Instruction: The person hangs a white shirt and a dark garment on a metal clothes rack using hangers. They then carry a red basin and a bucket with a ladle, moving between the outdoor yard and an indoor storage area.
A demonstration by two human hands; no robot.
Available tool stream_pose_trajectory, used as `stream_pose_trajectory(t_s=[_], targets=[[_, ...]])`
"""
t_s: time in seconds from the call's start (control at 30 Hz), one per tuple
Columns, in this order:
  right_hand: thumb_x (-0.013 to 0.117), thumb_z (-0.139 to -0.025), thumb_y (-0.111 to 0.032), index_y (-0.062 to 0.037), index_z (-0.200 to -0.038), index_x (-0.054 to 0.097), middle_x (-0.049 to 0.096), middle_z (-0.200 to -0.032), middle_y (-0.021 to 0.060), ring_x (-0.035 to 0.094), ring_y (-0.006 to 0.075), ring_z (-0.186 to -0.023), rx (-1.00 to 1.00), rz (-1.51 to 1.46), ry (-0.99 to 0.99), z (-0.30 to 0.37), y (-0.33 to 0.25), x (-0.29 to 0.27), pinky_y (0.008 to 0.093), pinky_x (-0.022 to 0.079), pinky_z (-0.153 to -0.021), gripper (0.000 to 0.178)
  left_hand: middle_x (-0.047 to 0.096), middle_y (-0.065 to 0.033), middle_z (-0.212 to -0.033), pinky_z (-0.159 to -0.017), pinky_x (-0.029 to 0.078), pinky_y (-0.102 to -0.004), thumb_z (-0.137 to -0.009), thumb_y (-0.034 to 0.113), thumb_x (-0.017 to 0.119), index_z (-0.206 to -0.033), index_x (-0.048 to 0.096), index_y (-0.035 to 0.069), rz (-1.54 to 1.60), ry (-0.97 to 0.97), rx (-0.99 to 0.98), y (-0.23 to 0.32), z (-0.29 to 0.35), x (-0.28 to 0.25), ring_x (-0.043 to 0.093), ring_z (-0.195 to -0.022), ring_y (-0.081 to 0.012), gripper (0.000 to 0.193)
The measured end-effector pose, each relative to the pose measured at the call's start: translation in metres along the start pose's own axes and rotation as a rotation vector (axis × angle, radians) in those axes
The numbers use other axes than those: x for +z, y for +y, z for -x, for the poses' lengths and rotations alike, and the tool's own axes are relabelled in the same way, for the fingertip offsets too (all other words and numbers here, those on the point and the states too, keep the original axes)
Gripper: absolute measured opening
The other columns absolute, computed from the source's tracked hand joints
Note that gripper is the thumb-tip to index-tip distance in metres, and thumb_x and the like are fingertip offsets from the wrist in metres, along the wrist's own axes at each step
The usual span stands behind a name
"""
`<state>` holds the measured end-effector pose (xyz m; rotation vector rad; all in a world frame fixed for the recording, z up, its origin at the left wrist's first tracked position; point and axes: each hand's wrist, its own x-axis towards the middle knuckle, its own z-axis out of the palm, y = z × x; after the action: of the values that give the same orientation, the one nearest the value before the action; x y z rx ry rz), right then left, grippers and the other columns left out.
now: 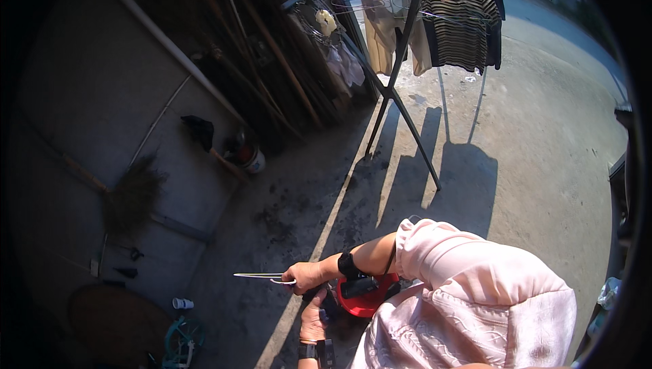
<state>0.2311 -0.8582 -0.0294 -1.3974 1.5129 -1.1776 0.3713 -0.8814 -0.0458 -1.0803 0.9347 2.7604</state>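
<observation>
A person in a pink sleeve (475,260) is seen from above, at work with both bare hands over a concrete floor (550,145), half in sun and half in shade. The right hand (305,277) has its fingers curled around one end of a thin, pale, wire-like item (257,275), which sticks out to the left, roughly level. The left hand (314,320) is just below it, reaching up from the lower edge; its fingertips are lost in shadow, so I cannot tell whether they hold anything. Both wrists wear black straps (348,265). Just right of the hands, a red round object (365,308) is partly covered by dark things.

Beyond, a metal drying rack (415,139) carries a striped shirt (456,29), beige trousers (379,36) and other clothes. At left, in the shade, are a broom (132,196), a bucket (255,162) and a small white container (182,303).
</observation>
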Motion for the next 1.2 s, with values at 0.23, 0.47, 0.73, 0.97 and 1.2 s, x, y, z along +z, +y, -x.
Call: stream_pose_trajectory(t_s=[0.23, 0.47, 0.73, 0.97, 1.2], targets=[[0.053, -0.067, -0.011, -0.0095, -0.084, 0.064, 0.064, -0.082, 0.0123, 0.061, 0.0315, -0.08, 0.206, 0.416, 0.058, -0.003, 0.027, 0.013, 0.0386, 0.049, -0.07, 0.02, 0.06, -0.0086, -0.09, -0.074, 0.043, -0.0285, -0.085, 0.028, 0.055, -0.1, 0.055, 0.003, -0.757, 0.028, 0.374, -0.02, -0.065, -0.029, 0.056, -0.084, -0.0167, 0.03], [0.053, -0.068, -0.011, -0.0071, -0.083, 0.062, 0.063, -0.08, 0.0162, 0.061, 0.0329, -0.081, 0.285, 0.388, 0.241, -0.013, 0.041, 0.023, 0.0395, 0.048, -0.07, 0.018, 0.056, -0.0078, -0.098, -0.075, 0.043, -0.0304, -0.088, 0.032, 0.05, -0.108, 0.05, 0.003, -1.417, 0.316, 0.559, -0.021, -0.094, -0.062, 0.054, -0.089, -0.016, 0.035], [0.058, -0.063, -0.004, -0.0054, -0.078, 0.058, 0.059, -0.08, 0.0138, 0.058, 0.0309, -0.078, -0.088, 0.181, 0.5, 0.001, -0.033, -0.001, 0.037, 0.047, -0.067, 0.015, 0.06, -0.0088, -0.088, -0.064, 0.048, -0.0348, -0.081, 0.059, 0.044, -0.099, 0.055, 0.009, -0.15, -0.018, 0.328, 0.004, -0.009, -0.034, 0.059, -0.075, -0.022, 0.054], [0.063, -0.076, -0.021, -0.004, -0.089, 0.054, 0.055, -0.087, 0.0096, 0.054, 0.0248, -0.087, -0.234, 0.093, 0.58, 0.012, -0.038, 0.008, 0.0322, 0.045, -0.073, 0.023, 0.055, -0.0052, -0.109, -0.088, 0.04, -0.0348, -0.087, 0.029, 0.048, -0.115, 0.049, 0.009, 0.169, -0.034, 0.594, 0.032, -0.016, -0.029, 0.052, -0.102, -0.0173, 0.035], [0.064, -0.08, -0.028, -0.0071, -0.076, 0.055, 0.054, -0.067, -0.0022, 0.046, 0.0057, -0.062, -0.085, -0.784, 0.488, 0.012, -0.013, 0.013, 0.0223, 0.038, -0.055, 0.023, 0.056, -0.0031, -0.092, -0.08, 0.046, -0.036, -0.085, 0.036, 0.052, -0.091, 0.047, 0.008, 0.213, 0.189, 0.913, 0.053, 0.007, 0.02, 0.054, -0.092, -0.0189, 0.029]])
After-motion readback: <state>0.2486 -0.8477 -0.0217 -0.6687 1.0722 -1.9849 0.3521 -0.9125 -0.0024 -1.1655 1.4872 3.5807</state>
